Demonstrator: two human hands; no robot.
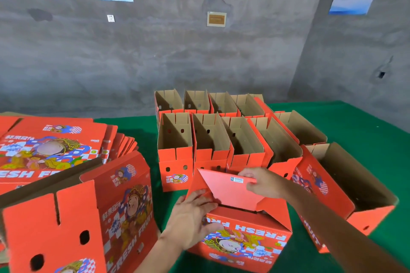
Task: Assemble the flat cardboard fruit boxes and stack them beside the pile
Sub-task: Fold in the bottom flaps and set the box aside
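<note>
Head view: a box (pixel 241 228) stands near the front edge of the green table (pixel 355 122), bottom up, its printed "FRESH FRUIT" side facing the person and reading upside down. Its long axis runs left to right along that front edge. The left hand (pixel 190 221) lies flat on the left end flap, fingers (pixel 199 200) straight and close together, pressing the flap inward. The right hand (pixel 261 182) pinches the far edge of the big flap (pixel 230 190) between thumb and fingers, the flap tilted up over the opening.

To do this step well, I judge the left hand should keep the end flap tucked down while the right brings the big flap over it, then seat the tab squarely so the base locks without buckling.

Behind, two rows of made boxes (pixel 210 135) stand open-topped toward the back edge, one more box (pixel 346 188) at the right. The flat pile (pixel 55 146) lies at the left edge, with a half-opened box (pixel 88 224) before it at the front left corner.
</note>
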